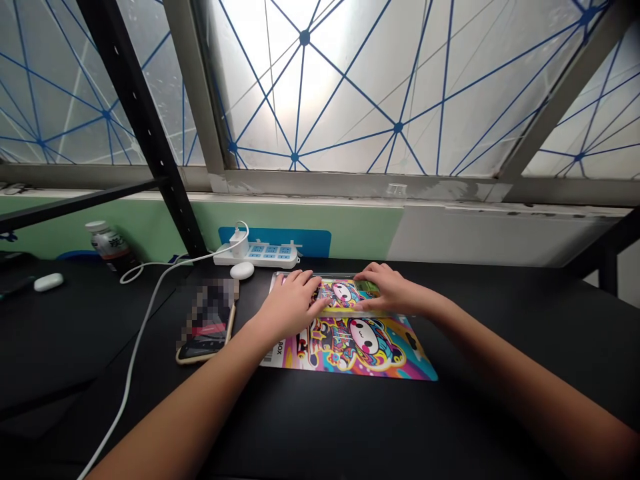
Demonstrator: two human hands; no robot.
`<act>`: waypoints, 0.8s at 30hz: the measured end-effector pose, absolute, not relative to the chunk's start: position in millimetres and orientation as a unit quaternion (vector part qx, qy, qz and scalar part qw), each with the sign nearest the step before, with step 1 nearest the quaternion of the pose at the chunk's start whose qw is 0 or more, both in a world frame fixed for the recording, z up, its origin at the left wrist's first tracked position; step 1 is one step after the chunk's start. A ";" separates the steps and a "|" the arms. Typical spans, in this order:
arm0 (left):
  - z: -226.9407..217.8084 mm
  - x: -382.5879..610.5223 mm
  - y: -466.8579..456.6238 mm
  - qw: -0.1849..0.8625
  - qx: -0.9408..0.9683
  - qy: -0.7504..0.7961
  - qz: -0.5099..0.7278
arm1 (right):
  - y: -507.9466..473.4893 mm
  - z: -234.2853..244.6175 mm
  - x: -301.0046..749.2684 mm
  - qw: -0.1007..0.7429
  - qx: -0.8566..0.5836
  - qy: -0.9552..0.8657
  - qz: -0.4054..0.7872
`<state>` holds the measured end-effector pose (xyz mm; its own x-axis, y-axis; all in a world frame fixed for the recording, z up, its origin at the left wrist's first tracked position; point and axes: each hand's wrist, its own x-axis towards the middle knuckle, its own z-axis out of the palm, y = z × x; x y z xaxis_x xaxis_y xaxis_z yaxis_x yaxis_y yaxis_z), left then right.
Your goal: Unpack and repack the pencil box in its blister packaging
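A brightly printed sheet [370, 357] with a cartoon figure lies on the black desk. Across its far part is a flat, clear-edged case [343, 293] bearing a similar, smaller picture. My left hand [290, 303] rests palm down over the case's left end, fingers stretched and thumb apart. At the other end, my right hand [393, 290] grips the case, fingers at the far edge and thumb at the near side. A green patch shows between that thumb and fingers. My hands hide both ends of the case.
Left of the sheet lies a phone [205, 351], partly blurred out. Behind it are a small white rounded object [242, 271] and a power strip [270, 254] with a white cable [145, 327] running forward. A bottle [113, 247] leans near a black post [145, 127].
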<state>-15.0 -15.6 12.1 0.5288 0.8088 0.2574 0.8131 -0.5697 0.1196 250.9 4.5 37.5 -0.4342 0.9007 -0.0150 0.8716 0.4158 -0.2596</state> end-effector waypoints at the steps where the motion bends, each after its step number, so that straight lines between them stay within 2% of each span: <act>1: 12.8 -15.0 -15.9 0.006 -0.874 -0.464 -0.146 | 4.5 37.0 250.3 0.073 -0.528 -0.839 0.108; 7: 20.6 -24.4 -11.3 -0.004 -0.871 -0.459 -0.175 | -1.8 28.9 247.3 0.159 -0.525 -0.836 0.037; 16: 57.0 -50.7 -19.9 0.063 -0.868 -0.455 -0.190 | -30.4 39.6 236.5 0.247 -0.463 -0.846 -0.092; 19: 66.7 -53.8 -53.7 0.131 -0.860 -0.417 -0.265 | -61.3 49.0 238.7 0.306 -0.402 -0.846 -0.173; 21: 62.4 -55.8 -79.6 0.161 -0.838 -0.406 -0.327 | -88.7 46.5 242.5 0.324 -0.376 -0.846 -0.196; 24: 40.6 -57.0 -110.3 0.149 -0.845 -0.384 -0.341 | -123.9 29.1 250.1 0.325 -0.337 -0.862 -0.197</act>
<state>-57.0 -110.3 40.6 0.4717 0.5481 0.6908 0.7511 -0.6601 0.0110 250.1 -123.9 29.1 -0.5623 0.4524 0.6922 0.7083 0.6955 0.1207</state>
